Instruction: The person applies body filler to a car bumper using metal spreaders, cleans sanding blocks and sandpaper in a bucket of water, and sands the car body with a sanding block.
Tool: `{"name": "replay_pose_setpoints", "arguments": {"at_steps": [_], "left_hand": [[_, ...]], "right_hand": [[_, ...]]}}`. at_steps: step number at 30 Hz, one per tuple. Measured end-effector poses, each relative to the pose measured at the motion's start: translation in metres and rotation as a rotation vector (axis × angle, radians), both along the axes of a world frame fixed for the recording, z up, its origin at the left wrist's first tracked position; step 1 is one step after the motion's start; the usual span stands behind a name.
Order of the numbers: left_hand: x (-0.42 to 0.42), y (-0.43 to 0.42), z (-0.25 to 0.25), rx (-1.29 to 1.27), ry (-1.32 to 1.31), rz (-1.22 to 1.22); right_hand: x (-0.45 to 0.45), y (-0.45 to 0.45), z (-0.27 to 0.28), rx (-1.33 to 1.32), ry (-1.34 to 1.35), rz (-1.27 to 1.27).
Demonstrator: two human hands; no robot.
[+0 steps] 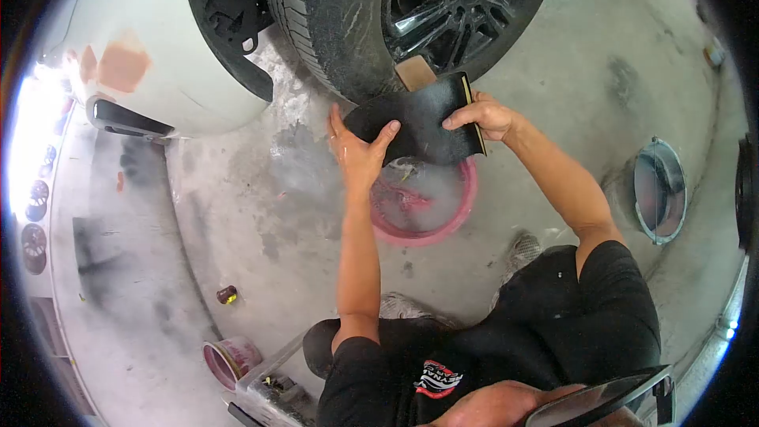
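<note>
A black, slightly curved sheet of sandpaper [423, 122] with a yellowish right edge is held up between my hands. My left hand [360, 150] has its thumb on the sheet's face near the left end, with the fingers at its edge and partly hidden. At the other end, my right hand [486, 117] pinches the sheet, thumb on top and fingers behind. A tan block [415, 73] shows just beyond the sheet, beside the tire [340, 24]. Below the sheet is a pink basin [427, 233] holding cloudy water and a reddish item I cannot make out.
A white car panel [158, 16] with brownish patches is at upper left, near the wheel. A grey bucket [660, 190] stands at right. A small dark and yellow object [227, 294] lies on the floor, and a pinkish bucket [231, 360] sits at lower left.
</note>
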State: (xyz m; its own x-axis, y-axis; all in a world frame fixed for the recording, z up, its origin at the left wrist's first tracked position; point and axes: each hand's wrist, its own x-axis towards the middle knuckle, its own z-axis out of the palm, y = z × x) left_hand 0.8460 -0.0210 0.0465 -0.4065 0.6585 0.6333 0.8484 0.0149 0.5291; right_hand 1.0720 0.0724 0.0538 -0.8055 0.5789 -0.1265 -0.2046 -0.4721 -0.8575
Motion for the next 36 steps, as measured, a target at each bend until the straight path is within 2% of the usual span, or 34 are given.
{"name": "replay_pose_setpoints", "arguments": {"at_steps": [2,6,8,10,11,14,15,17,18,20,22,23,24,25,26,28,30,32,33,34,35,36], "left_hand": [[-0.005,-0.001,0.004,-0.179,-0.607,-0.389],[-0.014,-0.004,0.006,-0.242,-0.596,-0.361],[-0.010,-0.008,0.018,-0.168,-0.652,-0.380],[-0.012,-0.010,0.027,-0.278,-0.610,-0.385],[-0.014,-0.009,0.025,-0.310,-0.579,-0.414],[-0.011,-0.005,0.016,-0.346,-0.606,-0.574],[-0.010,-0.004,0.014,-0.437,-0.558,-0.638],[-0.002,-0.003,0.006,-0.524,-0.518,-0.717],[0.002,-0.003,0.001,-0.627,-0.544,-0.729],[0.004,-0.002,-0.020,-0.735,-0.575,-0.742],[-0.010,0.005,-0.060,-0.924,-0.365,-0.632],[-0.016,0.008,-0.076,-0.942,-0.363,-0.645],[-0.021,0.008,-0.094,-0.956,-0.217,-0.586],[-0.022,0.009,-0.108,-0.962,-0.068,-0.532],[-0.019,0.007,-0.118,-0.978,-0.063,-0.554],[-0.011,0.001,-0.124,-0.718,0.189,-0.433],[-0.002,-0.006,-0.123,-0.825,0.125,-0.405],[0.002,-0.008,-0.125,-0.936,0.100,-0.486],[-0.006,-0.012,-0.152,-0.914,0.188,-0.494],[-0.013,-0.017,-0.178,-0.893,0.276,-0.507],[-0.012,-0.015,-0.177,-0.907,0.287,-0.493],[-0.008,-0.010,-0.174,-1.075,0.171,-0.402]], "right_hand": [[-0.003,0.000,0.003,0.051,0.032,-0.001],[-0.008,0.004,0.006,0.167,0.036,-0.153],[-0.003,0.014,0.001,0.185,0.015,-0.205],[0.004,0.026,-0.006,0.314,-0.263,-0.256],[0.008,0.025,-0.008,0.299,-0.205,-0.292],[0.033,0.021,-0.005,0.273,-0.281,-0.262],[0.044,0.017,-0.008,0.266,-0.300,-0.274],[0.071,0.008,-0.017,0.202,-0.561,-0.306],[0.086,0.005,-0.030,0.201,-0.574,-0.315],[0.113,-0.002,-0.058,0.037,-0.385,-0.470],[0.136,0.000,-0.084,-0.026,-0.330,-0.495],[0.147,0.008,-0.115,-0.056,-0.376,-0.623],[0.157,0.006,-0.137,-0.094,-0.427,-0.750],[0.162,-0.004,-0.144,-0.102,-0.589,-0.839],[0.176,-0.011,-0.164,-0.123,-0.597,-0.856],[0.192,-0.022,-0.191,-0.164,-0.982,-1.002],[0.202,-0.037,-0.199,-0.169,-1.035,-1.006],[0.213,-0.048,-0.227,0.365,-1.168,-0.963],[0.201,-0.049,-0.220,0.441,-1.133,-0.947],[0.187,-0.051,-0.198,0.514,-1.098,-0.936],[0.168,-0.055,-0.166,0.596,-1.016,-0.928],[0.144,-0.059,-0.135,0.677,-0.934,-0.927]]}}
